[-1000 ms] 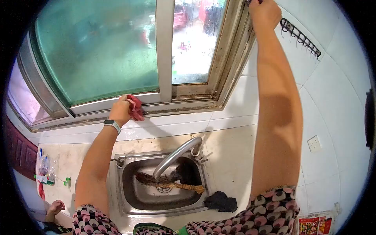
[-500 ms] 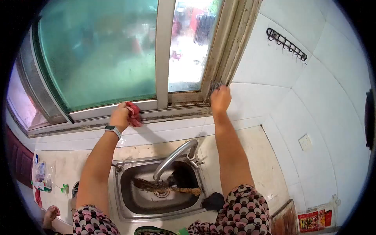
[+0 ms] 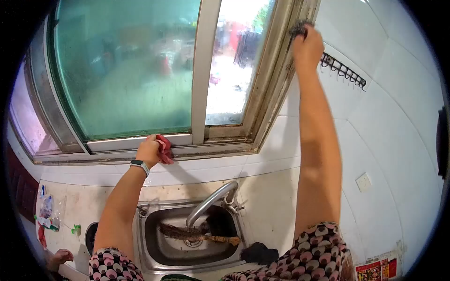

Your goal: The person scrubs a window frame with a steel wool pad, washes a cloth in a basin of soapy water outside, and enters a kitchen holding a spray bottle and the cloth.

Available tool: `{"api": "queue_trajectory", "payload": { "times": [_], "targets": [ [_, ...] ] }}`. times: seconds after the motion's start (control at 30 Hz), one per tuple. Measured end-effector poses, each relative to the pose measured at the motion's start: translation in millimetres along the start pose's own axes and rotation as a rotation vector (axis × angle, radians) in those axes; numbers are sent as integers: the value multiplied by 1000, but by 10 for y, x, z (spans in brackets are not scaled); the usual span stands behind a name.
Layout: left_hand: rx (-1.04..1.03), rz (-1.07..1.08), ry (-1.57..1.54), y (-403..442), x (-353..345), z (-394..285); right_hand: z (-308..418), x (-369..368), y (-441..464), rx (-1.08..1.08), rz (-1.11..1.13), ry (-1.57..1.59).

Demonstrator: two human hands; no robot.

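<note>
My left hand (image 3: 148, 151) is closed around a crumpled red cloth (image 3: 164, 149) and rests at the lower rail of the sliding window (image 3: 126, 70). High on the right, my right hand (image 3: 309, 49) grips a dark grey steel wool scourer (image 3: 300, 29) against the brown, grimy side of the window frame (image 3: 274, 77). Part of the scourer is hidden by my fingers. Below both arms, a straw brush (image 3: 180, 231) with a bound handle lies in the steel sink (image 3: 157, 262).
A curved faucet (image 3: 211, 201) rises over the sink. Beside it lies a dark cloth (image 3: 259, 253). A black hook rack (image 3: 344, 70) hangs on the tiled wall near my right arm. Plastic packaging (image 3: 49, 210) sits on the left counter, with another person's hand (image 3: 62, 256) near it.
My right hand has moved up along the window frame with the scourer, from the lower corner to high on the side. My left hand keeps the cloth at the lower rail. The view has shifted slightly.
</note>
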State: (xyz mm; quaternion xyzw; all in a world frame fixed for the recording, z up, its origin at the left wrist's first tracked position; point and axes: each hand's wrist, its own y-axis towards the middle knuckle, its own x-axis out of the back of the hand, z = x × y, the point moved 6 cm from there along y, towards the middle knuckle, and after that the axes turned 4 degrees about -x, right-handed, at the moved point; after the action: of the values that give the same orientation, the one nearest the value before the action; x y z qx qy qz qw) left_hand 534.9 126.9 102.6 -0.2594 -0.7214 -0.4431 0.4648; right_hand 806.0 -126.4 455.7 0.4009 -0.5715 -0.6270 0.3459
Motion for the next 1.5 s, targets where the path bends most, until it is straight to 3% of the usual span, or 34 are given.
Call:
{"api": "queue_trajectory", "payload": {
  "times": [0.1,0.17,0.23,0.3,0.4,0.43,0.5,0.57,0.63,0.7,0.8,0.87,0.97,1.1,1.13,1.17,1.27,1.37,1.43,1.47,1.5],
  "targets": [
    [-3,4,-12,-6,-16,10,-6,-200,375,144,13,-60],
    [4,-2,-11,5,-15,20,3,-353,428,26,208,-170],
    [7,60,-41,-5,16,-29,40,-328,418,21,209,-212],
    [-13,42,-48,-7,28,-51,27,-241,257,-115,289,-275],
    [-25,-44,28,-29,18,-17,112,-139,-108,-154,417,-278],
    [-19,-49,21,-39,47,-47,72,-187,-260,-144,418,-276],
    [-8,-12,-36,-24,76,-57,193,-248,-478,156,192,-323],
    [-26,-30,-34,-24,83,-53,99,-461,-397,156,298,-412],
    [-49,-35,-33,-26,77,-55,167,-513,-40,252,142,-451],
    [-33,-33,-49,-24,60,-37,204,-518,430,224,105,-326],
    [-58,-40,-46,-28,59,-44,155,-617,805,100,320,-348],
    [-37,-30,-19,0,5,17,168,-503,809,88,186,-384],
    [-65,-61,-27,-42,52,-41,201,-298,261,193,301,-391],
    [-55,-37,-55,-71,50,-30,44,-190,-650,169,202,-285],
    [-57,-30,-19,-60,22,-13,72,-144,-661,81,311,-260],
    [-64,-42,-16,-69,73,-32,26,-124,-1141,155,299,-275],
    [-119,-86,-90,-104,50,-16,-15,4,-1813,96,354,-200],
    [-72,-169,-157,-266,106,154,-40,125,-2304,45,475,-157],
    [-164,-456,-452,-389,362,71,-207,197,-2760,1,510,-129],
    [183,-483,-589,-597,245,428,-189,248,-3011,-54,593,-139],
    [191,-475,-570,-713,385,352,-172,250,-3159,-101,667,-153]
  ]
}}
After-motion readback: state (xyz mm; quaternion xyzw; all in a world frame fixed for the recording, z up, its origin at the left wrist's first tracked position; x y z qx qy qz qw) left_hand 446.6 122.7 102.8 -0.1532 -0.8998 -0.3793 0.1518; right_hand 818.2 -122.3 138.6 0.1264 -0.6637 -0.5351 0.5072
